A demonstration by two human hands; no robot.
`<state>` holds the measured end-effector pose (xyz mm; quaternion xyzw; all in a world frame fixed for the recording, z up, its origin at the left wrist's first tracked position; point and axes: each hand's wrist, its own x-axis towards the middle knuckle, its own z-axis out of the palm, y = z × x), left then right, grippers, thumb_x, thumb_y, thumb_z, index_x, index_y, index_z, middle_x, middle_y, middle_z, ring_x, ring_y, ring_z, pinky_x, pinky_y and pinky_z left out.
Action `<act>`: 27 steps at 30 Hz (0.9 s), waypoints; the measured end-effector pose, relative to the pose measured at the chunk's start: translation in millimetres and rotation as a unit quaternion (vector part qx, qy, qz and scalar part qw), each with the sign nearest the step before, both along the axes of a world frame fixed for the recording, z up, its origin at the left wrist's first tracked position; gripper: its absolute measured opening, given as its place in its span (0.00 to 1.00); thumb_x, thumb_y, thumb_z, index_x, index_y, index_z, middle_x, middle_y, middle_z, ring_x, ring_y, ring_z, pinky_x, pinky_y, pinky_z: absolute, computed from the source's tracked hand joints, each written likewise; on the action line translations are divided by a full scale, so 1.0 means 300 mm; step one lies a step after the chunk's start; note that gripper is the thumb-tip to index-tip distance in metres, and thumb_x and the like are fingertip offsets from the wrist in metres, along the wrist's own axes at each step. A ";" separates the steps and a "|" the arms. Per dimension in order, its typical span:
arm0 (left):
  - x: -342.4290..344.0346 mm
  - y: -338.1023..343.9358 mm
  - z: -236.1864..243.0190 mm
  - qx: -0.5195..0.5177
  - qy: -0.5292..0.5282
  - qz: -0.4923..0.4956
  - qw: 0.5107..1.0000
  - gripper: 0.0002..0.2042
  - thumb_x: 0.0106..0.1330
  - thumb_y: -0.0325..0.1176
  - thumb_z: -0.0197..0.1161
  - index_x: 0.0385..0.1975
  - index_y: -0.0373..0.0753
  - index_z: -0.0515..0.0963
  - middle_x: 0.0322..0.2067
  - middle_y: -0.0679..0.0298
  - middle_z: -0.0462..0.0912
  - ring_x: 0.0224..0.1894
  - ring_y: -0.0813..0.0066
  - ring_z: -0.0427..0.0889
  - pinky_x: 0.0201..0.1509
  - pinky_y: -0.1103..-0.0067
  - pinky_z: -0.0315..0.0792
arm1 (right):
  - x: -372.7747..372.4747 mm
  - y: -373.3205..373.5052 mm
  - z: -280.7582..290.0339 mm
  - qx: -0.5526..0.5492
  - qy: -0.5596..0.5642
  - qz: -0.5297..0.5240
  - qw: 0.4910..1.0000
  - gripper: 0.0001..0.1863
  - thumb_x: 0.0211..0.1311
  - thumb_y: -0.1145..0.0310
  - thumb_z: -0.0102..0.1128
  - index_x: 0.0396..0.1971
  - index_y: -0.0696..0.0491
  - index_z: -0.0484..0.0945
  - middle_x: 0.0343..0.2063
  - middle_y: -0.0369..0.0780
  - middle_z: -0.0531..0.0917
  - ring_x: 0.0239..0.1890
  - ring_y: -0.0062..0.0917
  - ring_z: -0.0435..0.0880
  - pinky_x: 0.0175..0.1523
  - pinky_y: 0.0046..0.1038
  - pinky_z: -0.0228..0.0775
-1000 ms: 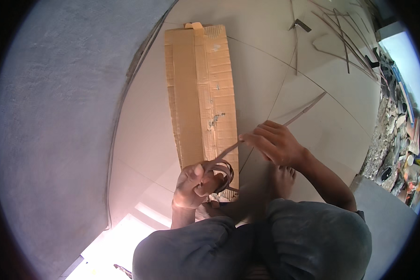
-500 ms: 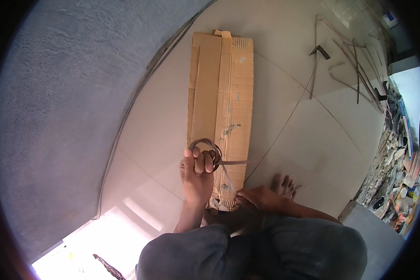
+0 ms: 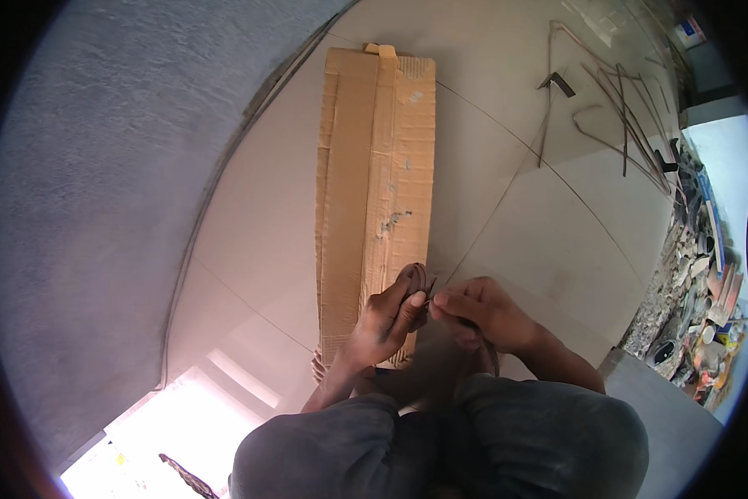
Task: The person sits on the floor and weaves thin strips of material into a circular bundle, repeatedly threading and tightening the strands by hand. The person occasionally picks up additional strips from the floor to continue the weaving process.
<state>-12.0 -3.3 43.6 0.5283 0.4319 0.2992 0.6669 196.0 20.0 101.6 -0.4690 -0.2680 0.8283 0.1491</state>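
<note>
My left hand (image 3: 386, 320) is closed around a small coil of flat brown strip (image 3: 416, 273), held over the near end of a long flattened cardboard piece (image 3: 341, 166) on the floor. Just right of it, my right hand (image 3: 482, 312) has thumb and fingers pressed together on the strip beside the coil. A length of strip seems to hang below that hand. My knees are at the lower edge, and my feet are partly hidden behind hands and arms.
A grey wall (image 3: 99, 183) runs along the left. On the tiled floor (image 3: 540, 241) at upper right lie several thin bent strips (image 3: 624, 121) and a black angle piece (image 3: 557, 83). Rubble and scraps (image 3: 707, 316) line the right edge. Bright light falls at lower left.
My right hand has come from a stretched-out strip, then lower down, up beside the coil. My left hand has turned, moved right, and the coil now appears edge-on.
</note>
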 end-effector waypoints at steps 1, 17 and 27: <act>0.001 -0.006 0.015 -0.028 -0.011 0.006 1.000 0.14 0.79 0.38 0.50 0.47 0.29 0.70 0.29 0.61 0.75 0.27 0.74 0.75 0.32 0.77 0.72 | 0.013 0.011 -0.006 0.001 -0.001 -0.006 1.000 0.18 0.76 0.59 0.51 0.34 0.60 0.78 0.14 0.29 0.69 0.16 0.12 0.65 0.24 0.20 0.59; -0.073 -0.099 0.053 -0.167 -0.185 -0.051 0.967 0.16 0.78 0.42 0.50 0.35 0.34 0.74 0.24 0.71 0.72 0.23 0.86 0.65 0.27 0.85 0.60 | 0.180 0.226 -0.076 0.588 -0.212 0.180 0.760 0.04 0.64 0.70 0.64 0.35 0.54 0.83 0.28 0.37 0.83 0.31 0.30 0.82 0.34 0.29 0.72; -0.124 -0.132 -0.051 -0.156 -0.443 0.113 0.876 0.20 0.77 0.49 0.47 0.24 0.44 0.68 0.10 0.75 0.63 0.10 0.82 0.59 0.21 0.82 0.61 | 0.203 0.209 -0.124 0.368 -0.012 0.206 0.907 0.10 0.70 0.64 0.61 0.40 0.55 0.85 0.32 0.39 0.87 0.34 0.21 0.84 0.42 0.27 0.73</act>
